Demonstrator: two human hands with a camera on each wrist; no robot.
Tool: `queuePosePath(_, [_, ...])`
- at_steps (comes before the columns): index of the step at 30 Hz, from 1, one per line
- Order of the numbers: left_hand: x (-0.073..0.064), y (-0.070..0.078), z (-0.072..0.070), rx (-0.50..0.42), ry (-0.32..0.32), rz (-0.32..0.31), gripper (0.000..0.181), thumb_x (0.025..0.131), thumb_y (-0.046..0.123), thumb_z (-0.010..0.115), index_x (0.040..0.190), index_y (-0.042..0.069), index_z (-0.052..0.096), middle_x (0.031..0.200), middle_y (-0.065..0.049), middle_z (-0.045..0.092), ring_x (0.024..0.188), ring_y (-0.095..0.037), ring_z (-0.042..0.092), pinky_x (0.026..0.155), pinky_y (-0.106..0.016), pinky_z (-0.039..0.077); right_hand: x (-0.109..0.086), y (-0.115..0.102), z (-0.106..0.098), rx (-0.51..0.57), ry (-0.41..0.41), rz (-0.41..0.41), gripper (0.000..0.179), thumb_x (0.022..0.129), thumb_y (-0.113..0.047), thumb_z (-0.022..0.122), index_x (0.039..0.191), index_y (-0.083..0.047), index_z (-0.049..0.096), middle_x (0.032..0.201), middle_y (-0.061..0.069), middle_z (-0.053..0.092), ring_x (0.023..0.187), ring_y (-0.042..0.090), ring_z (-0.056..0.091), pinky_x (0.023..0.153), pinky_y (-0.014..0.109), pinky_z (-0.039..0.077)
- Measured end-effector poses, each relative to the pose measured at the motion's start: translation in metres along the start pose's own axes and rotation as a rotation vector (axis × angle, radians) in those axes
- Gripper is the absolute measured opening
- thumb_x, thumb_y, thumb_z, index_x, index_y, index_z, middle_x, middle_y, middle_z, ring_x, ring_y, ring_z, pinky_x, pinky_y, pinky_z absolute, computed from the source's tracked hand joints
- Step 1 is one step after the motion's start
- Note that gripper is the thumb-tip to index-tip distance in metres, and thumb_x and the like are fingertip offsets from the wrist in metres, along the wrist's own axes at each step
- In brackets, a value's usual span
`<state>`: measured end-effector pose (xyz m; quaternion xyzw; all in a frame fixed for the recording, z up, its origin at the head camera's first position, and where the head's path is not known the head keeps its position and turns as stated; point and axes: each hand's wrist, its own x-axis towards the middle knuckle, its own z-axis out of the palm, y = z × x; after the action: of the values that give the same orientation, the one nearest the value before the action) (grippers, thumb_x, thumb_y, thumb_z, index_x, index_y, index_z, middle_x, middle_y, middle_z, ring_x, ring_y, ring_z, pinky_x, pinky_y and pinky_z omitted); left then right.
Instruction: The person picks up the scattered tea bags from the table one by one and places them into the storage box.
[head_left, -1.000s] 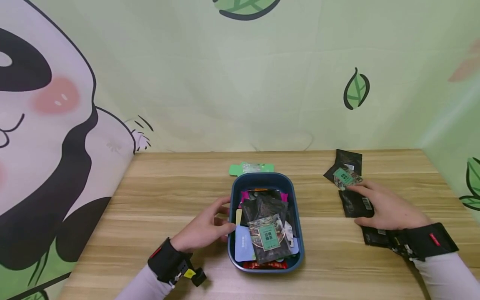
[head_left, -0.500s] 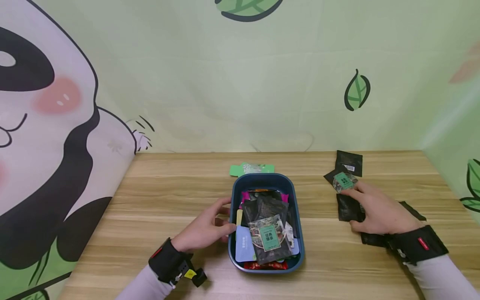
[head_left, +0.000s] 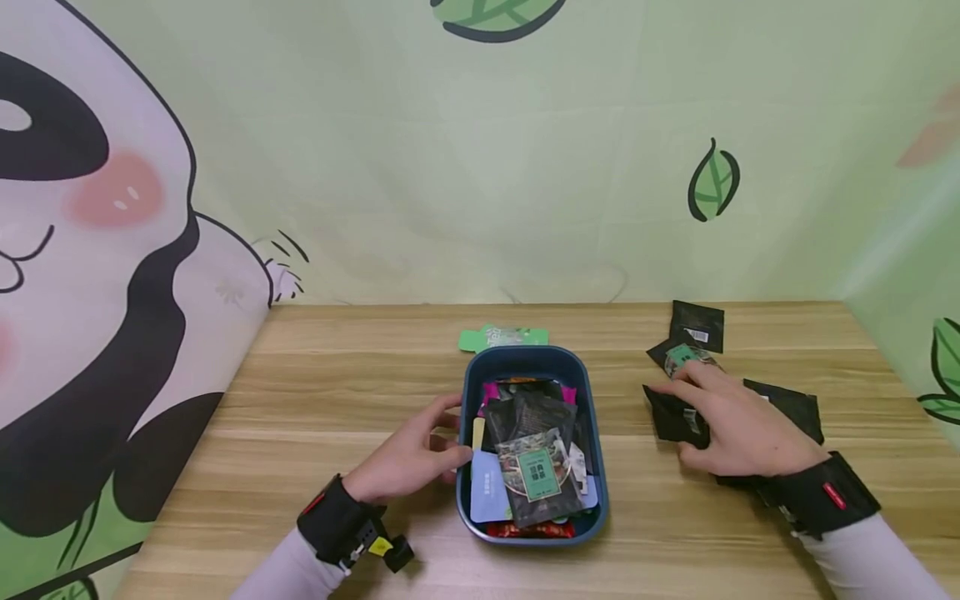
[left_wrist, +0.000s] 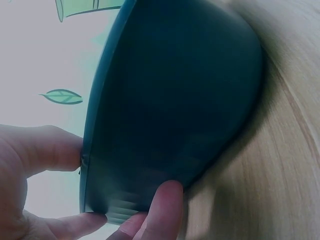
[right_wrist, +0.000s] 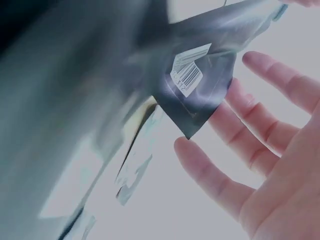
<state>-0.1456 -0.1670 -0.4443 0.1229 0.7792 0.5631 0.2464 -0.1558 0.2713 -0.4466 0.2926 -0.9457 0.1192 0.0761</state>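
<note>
My right fingers pinched a black sachet — flat earlier, now buckled between them, seemingly secured for lifting — and my left fingers, spread, touched the tub.

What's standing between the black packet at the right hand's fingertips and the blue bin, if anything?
Nothing visible besides the bin's own rim. Only tabletop shows between the black packet by the right hand and the blue bin. The left hand touches the opposite side, out of that path.
</note>
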Motion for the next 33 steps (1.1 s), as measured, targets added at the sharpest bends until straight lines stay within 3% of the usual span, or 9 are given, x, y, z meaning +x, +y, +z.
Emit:
queuePosePath(7, [0.0, 0.0, -0.001, -0.009, 0.002, 0.004, 0.073, 0.092, 0.017, 0.065, 0.156, 0.017, 0.031, 0.139, -0.021, 0.046, 0.101, -0.029, 0.062, 0.074, -0.044, 0.057, 0.008, -0.015, -0.007, 0.041, 0.034, -0.027, 0.08, 0.063, -0.029, 0.077, 0.14, -0.02, 0.058, 0.122, -0.006, 0.049, 0.098, 0.009, 0.045, 0.072, 0.031, 0.042])
queuePosePath(13, [0.0, 0.001, -0.001, -0.008, 0.0, 0.007, 0.073, 0.092, 0.018, 0.065, 0.157, 0.016, 0.031, 0.138, -0.021, 0.046, 0.101, -0.029, 0.062, 0.074, -0.044, 0.057, 0.015, -0.033, -0.021, 0.104, 0.069, -0.048, 0.083, 0.064, -0.026, 0.079, 0.143, -0.026, 0.055, 0.128, -0.009, 0.047, 0.109, 0.009, 0.046, 0.082, 0.035, 0.048])
queuePosePath(20, [0.0, 0.003, 0.0, -0.001, -0.004, 0.011, 0.073, 0.092, 0.018, 0.065, 0.157, 0.016, 0.031, 0.138, -0.021, 0.047, 0.101, -0.029, 0.062, 0.074, -0.045, 0.057, 0.032, -0.068, -0.034, 0.171, 0.116, -0.19, 0.082, 0.065, -0.024, 0.078, 0.143, -0.024, 0.054, 0.131, -0.008, 0.047, 0.112, 0.007, 0.046, 0.089, 0.034, 0.047])
queuePosePath(26, [0.001, 0.0, 0.0, -0.004, -0.004, 0.007, 0.074, 0.092, 0.018, 0.066, 0.157, 0.016, 0.031, 0.138, -0.021, 0.047, 0.1, -0.029, 0.062, 0.074, -0.045, 0.057, 0.049, -0.102, -0.029, 0.228, 0.064, -0.303, 0.079, 0.067, -0.029, 0.078, 0.143, -0.026, 0.054, 0.13, -0.008, 0.047, 0.111, 0.006, 0.046, 0.087, 0.03, 0.048])
queuePosePath(33, [0.001, -0.001, 0.001, -0.004, -0.001, 0.01, 0.075, 0.092, 0.019, 0.066, 0.157, 0.014, 0.03, 0.137, -0.022, 0.047, 0.1, -0.028, 0.062, 0.073, -0.044, 0.057, 0.058, -0.127, -0.021, 0.229, -0.011, -0.341, 0.075, 0.069, -0.033, 0.075, 0.141, -0.026, 0.055, 0.125, -0.01, 0.044, 0.106, 0.005, 0.045, 0.083, 0.027, 0.047])
